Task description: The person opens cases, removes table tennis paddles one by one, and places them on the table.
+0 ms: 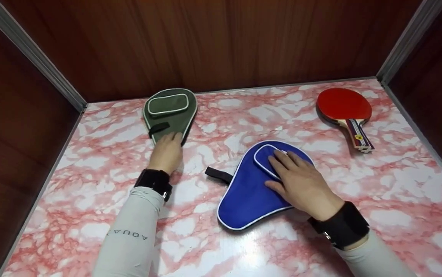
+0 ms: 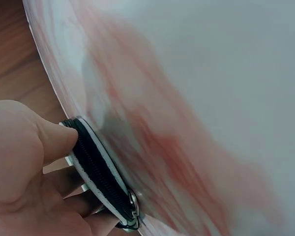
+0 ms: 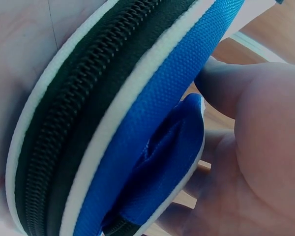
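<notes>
A green table tennis paddle case (image 1: pixel 172 121) with white piping and a small front pocket lies at the back left, its narrow end toward me. My left hand (image 1: pixel 166 153) grips that narrow end; in the left wrist view the thumb (image 2: pixel 64 140) is at the zippered edge (image 2: pixel 101 169), near a metal zipper pull. A blue paddle case (image 1: pixel 244 196) lies in the middle, tilted, narrow end at the lower left. My right hand (image 1: pixel 303 181) rests on its pocket (image 1: pixel 263 154) with fingers extended. The right wrist view shows the case's black zipper (image 3: pixel 64 113) closed along the edge.
A red table tennis paddle (image 1: pixel 344 104) lies at the back right, handle toward me, seemingly atop another. A black strap (image 1: pixel 219 175) sticks out from the blue case. Dark wood-grain panels (image 1: pixel 228 42) wall the red-and-white marbled table (image 1: pixel 90 169) on the back and sides.
</notes>
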The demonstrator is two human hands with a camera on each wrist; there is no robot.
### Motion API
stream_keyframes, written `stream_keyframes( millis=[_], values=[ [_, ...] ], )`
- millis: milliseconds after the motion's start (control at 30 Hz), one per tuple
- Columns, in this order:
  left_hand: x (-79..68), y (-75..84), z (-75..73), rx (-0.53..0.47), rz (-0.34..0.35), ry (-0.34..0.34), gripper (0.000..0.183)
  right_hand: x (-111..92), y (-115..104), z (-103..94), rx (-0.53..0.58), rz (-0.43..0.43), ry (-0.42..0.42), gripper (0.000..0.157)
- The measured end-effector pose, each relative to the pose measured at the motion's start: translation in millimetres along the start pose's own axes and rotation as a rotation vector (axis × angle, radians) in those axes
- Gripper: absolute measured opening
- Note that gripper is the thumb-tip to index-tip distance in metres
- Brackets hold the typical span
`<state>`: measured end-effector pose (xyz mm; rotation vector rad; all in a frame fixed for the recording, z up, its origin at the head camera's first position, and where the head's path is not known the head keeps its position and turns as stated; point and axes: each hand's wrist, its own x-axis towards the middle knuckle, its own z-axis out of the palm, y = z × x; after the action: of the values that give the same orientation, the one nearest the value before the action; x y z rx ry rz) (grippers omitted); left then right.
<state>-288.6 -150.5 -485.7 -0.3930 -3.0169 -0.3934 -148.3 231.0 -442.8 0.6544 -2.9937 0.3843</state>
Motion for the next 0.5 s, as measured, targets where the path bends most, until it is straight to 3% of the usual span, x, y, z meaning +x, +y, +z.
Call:
stream_keyframes(
  millis=[67,133,300,400,500],
  values=[
    [-2.4,-6.0,-0.5,0.006,0.0,0.013,0.047,0,-1,0.4,0.003,-0.004,0.0,0.071],
    [-11.3,3.9,-16.0,0.019,-0.028,-0.008,0.047,0,-1,0.8,0.002,-0.012,0.007,0.07],
    [-16.3,5.8,-13.3,-0.01,-0.016,0.105,0.043,2,0,2.9,-0.034,-0.017,0.042,0.062],
    [-20.8,19.2,-15.6,-0.053,-0.015,0.182,0.042,6,1,4.5,-0.062,-0.011,0.066,0.058],
    [-27.5,38.9,-20.7,-0.088,0.014,0.202,0.045,11,0,5.3,-0.084,-0.016,0.086,0.057]
  ],
)
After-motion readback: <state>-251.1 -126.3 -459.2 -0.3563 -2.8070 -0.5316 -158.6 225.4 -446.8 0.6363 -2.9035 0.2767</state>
